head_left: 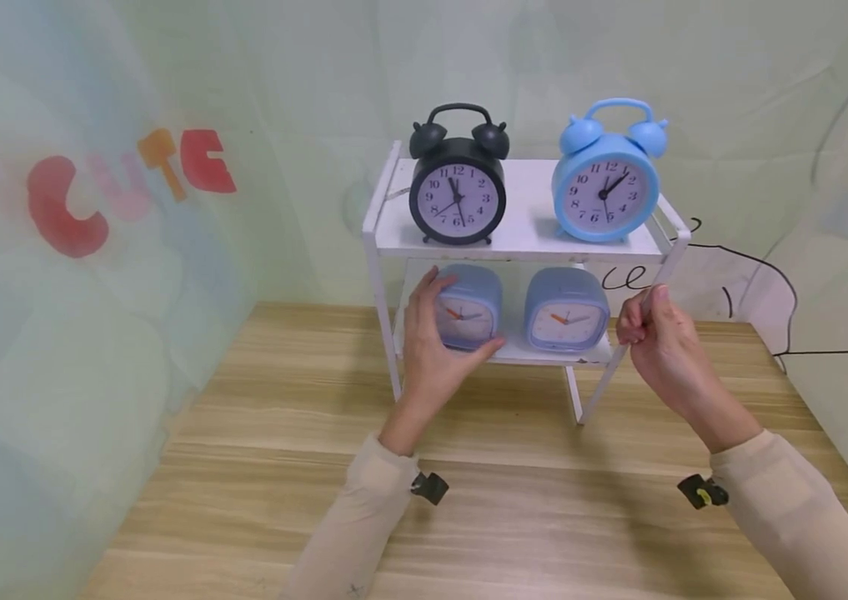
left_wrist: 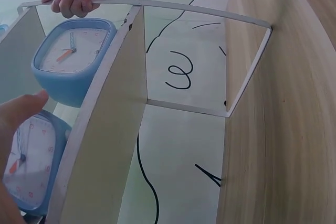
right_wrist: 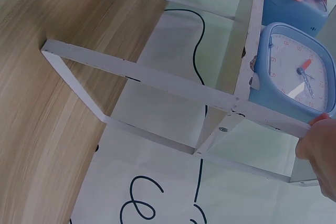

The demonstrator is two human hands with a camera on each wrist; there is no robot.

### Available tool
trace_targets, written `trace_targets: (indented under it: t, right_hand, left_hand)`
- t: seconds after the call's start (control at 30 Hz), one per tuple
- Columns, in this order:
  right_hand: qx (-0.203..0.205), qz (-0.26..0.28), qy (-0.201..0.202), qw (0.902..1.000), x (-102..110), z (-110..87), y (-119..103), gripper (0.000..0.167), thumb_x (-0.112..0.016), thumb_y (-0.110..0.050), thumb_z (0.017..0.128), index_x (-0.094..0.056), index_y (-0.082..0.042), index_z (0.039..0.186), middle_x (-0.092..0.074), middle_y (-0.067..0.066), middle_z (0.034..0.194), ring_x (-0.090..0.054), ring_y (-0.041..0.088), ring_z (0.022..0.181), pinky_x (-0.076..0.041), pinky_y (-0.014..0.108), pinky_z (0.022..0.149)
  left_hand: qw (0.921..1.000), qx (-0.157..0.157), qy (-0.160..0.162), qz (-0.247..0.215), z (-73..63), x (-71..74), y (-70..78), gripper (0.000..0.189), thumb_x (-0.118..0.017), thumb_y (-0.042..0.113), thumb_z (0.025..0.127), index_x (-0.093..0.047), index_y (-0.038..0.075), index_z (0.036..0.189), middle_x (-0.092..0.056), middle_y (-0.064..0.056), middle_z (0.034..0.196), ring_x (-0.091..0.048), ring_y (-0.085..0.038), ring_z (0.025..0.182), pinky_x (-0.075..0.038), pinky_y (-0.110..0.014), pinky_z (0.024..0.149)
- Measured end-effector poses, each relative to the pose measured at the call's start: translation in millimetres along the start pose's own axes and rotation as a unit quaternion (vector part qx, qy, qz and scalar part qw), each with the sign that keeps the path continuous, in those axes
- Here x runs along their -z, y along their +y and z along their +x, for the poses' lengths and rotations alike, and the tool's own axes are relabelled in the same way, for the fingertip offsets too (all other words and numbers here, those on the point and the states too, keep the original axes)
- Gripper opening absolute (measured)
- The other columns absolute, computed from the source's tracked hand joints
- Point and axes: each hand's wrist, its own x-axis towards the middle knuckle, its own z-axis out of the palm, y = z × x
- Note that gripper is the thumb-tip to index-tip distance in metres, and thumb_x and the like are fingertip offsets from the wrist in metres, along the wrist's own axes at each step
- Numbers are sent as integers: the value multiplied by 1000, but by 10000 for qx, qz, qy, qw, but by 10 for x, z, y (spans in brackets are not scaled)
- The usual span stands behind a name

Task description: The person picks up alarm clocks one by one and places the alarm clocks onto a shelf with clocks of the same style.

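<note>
A white two-tier shelf rack (head_left: 521, 250) stands on the table. On its lower tier are two squarish blue alarm clocks, a left clock (head_left: 469, 321) and a right clock (head_left: 566, 312). My left hand (head_left: 431, 337) spans the left clock, its fingers at the upper left edge and its thumb near the lower right corner. The thumb (left_wrist: 23, 108) crosses in front of that clock in the left wrist view. With curled fingers, my right hand (head_left: 664, 337) grips the rack's right front leg (right_wrist: 283, 123), beside the right clock.
On the upper tier stand a black twin-bell alarm clock (head_left: 458, 192) at left and a light blue twin-bell alarm clock (head_left: 606, 187) at right. Beneath the rack is a wood-grain table (head_left: 514, 500). Printed cloth walls (head_left: 303, 167) rise behind and at both sides.
</note>
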Motion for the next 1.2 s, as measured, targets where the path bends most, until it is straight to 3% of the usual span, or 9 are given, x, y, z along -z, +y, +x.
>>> trace_targets:
  t: [0.17, 0.33, 0.73, 0.93, 1.07, 1.2]
  right_hand:
    - [-26, -49, 53, 10000, 3, 0, 10, 39, -27, -30, 109, -41, -5, 83, -26, 7, 77, -22, 20, 72, -17, 29, 68]
    - [45, 90, -66, 9999, 5, 1, 8, 39, -26, -28, 109, -42, -3, 84, -25, 8, 77, -21, 21, 73, -16, 30, 68]
    - [44, 170, -33, 9998, -2, -6, 18, 39, -26, -27, 109, -42, -3, 84, -25, 8, 78, -20, 21, 73, -17, 30, 68]
    - [23, 66, 35, 10000, -4, -3, 24, 39, -26, -29, 109, -42, -4, 83, -26, 7, 77, -21, 20, 72, -18, 29, 68]
    - [38, 165, 12, 9999, -6, -3, 23, 39, -26, -28, 109, -43, -3, 84, -26, 8, 77, -21, 21, 73, -17, 29, 68]
    - [28, 104, 34, 9999, -10, -4, 10, 40, -26, -27, 109, -44, -3, 84, -29, 8, 77, -22, 21, 73, -20, 29, 68]
  left_hand:
    - [9999, -81, -18, 92, -50, 37, -38, 109, -95, 33, 64, -32, 10, 150, -36, -18, 153, -38, -31, 137, -34, -51, 110]
    - [9994, 45, 0, 331, -67, 35, -41, 112, -96, 34, 63, -30, 12, 151, -37, -14, 152, -40, -30, 136, -35, -49, 110]
    - [9961, 4, 445, 759, -92, -41, -44, 110, -96, 38, 61, -35, 14, 149, -42, -14, 148, -44, -30, 133, -39, -44, 108]
    - [9966, 1, 340, 751, -107, -1, -49, 115, -95, 44, 61, -32, 11, 151, -43, -14, 147, -45, -28, 132, -38, -43, 109]
    - [9965, -13, 258, 791, -189, 49, -19, 120, -93, 47, 63, -25, 7, 154, -37, -14, 151, -38, -27, 138, -32, -41, 113]
    - [9956, -324, 361, 803, -339, 72, 31, 116, -91, 45, 67, -24, 1, 151, -33, -20, 151, -32, -32, 140, -28, -44, 115]
